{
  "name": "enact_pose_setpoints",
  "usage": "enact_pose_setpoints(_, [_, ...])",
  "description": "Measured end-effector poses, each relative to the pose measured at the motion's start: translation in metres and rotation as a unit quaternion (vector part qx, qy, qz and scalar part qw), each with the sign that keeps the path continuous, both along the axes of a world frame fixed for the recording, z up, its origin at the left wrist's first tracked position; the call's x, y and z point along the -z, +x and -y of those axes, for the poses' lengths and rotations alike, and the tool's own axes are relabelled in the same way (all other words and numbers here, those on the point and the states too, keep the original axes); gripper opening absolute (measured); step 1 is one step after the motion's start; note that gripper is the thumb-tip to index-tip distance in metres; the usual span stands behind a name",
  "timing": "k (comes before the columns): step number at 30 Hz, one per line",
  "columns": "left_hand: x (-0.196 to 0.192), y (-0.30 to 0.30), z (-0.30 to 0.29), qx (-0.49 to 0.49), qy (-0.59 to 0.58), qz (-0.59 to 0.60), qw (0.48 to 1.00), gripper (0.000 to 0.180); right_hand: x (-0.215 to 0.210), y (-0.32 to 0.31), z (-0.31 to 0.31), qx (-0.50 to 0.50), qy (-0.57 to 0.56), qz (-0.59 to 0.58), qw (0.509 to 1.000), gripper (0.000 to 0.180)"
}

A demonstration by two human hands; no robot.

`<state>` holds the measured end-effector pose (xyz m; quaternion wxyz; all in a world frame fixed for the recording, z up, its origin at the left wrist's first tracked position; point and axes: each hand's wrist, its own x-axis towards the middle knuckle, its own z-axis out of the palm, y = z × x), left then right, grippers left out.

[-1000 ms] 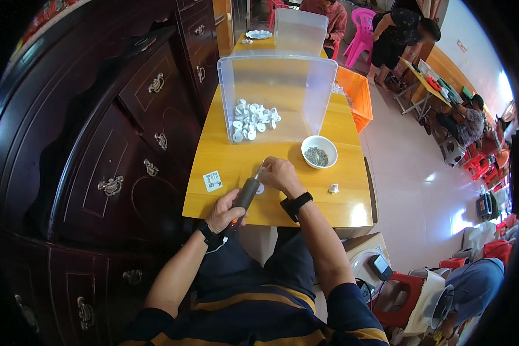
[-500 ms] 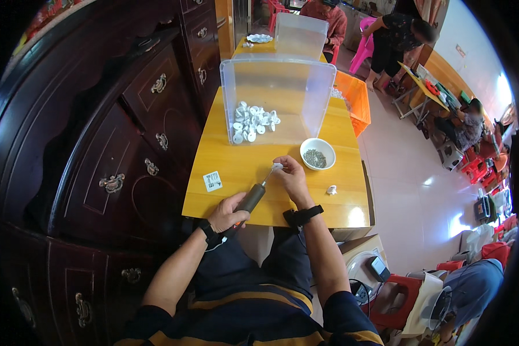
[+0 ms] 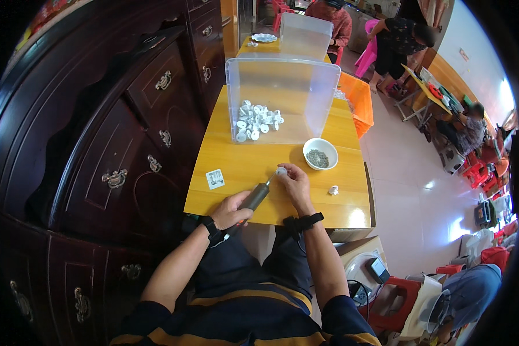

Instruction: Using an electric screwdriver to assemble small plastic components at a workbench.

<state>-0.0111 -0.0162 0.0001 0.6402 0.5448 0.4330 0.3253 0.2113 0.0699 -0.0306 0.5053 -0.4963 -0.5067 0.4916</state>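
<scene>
My left hand [image 3: 232, 211] is wrapped round the dark grey body of an electric screwdriver [image 3: 255, 197], whose shaft points up and to the right. At the tip of that shaft, my right hand [image 3: 296, 185] pinches a small round white plastic part [image 3: 281, 171]. Whether a screw sits between tip and part is too small to tell. To the right stands a white bowl [image 3: 331, 149] of small silvery screws. Another white plastic part [image 3: 333, 190] lies on the table near my right hand.
A clear plastic bin [image 3: 282, 75] on its side holds several white parts [image 3: 254, 124] on the yellow table [image 3: 225, 158]. A printed label [image 3: 215, 179] lies at left, beside a dark wooden cabinet [image 3: 115, 127]. An orange crate [image 3: 360, 106] stands behind; other people are farther back.
The white part in my right hand has turned, so its round face shows more. Both hands still hold their things. The whole view has shifted slightly.
</scene>
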Motion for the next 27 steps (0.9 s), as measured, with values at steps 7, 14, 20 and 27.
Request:
enact_pose_setpoints(7, [0.000, 0.002, -0.001, -0.009, -0.003, -0.015, 1.000, 0.053, 0.005, -0.001, 0.004, -0.002, 0.004, 0.005, 1.000, 0.024])
enact_pose_setpoints(14, [0.001, 0.002, -0.003, -0.009, 0.002, -0.033, 0.999, 0.046, 0.011, 0.000, 0.004, -0.001, -0.003, 0.001, 1.000, 0.024])
enact_pose_setpoints(20, [-0.003, 0.003, -0.002, -0.008, 0.001, -0.043, 0.999, 0.041, 0.022, 0.002, -0.001, 0.012, 0.042, 0.035, 0.998, 0.023])
enact_pose_setpoints(27, [-0.004, 0.003, -0.002, -0.008, 0.003, -0.045, 0.999, 0.046, 0.022, 0.002, 0.001, 0.022, 0.063, 0.058, 0.996, 0.021])
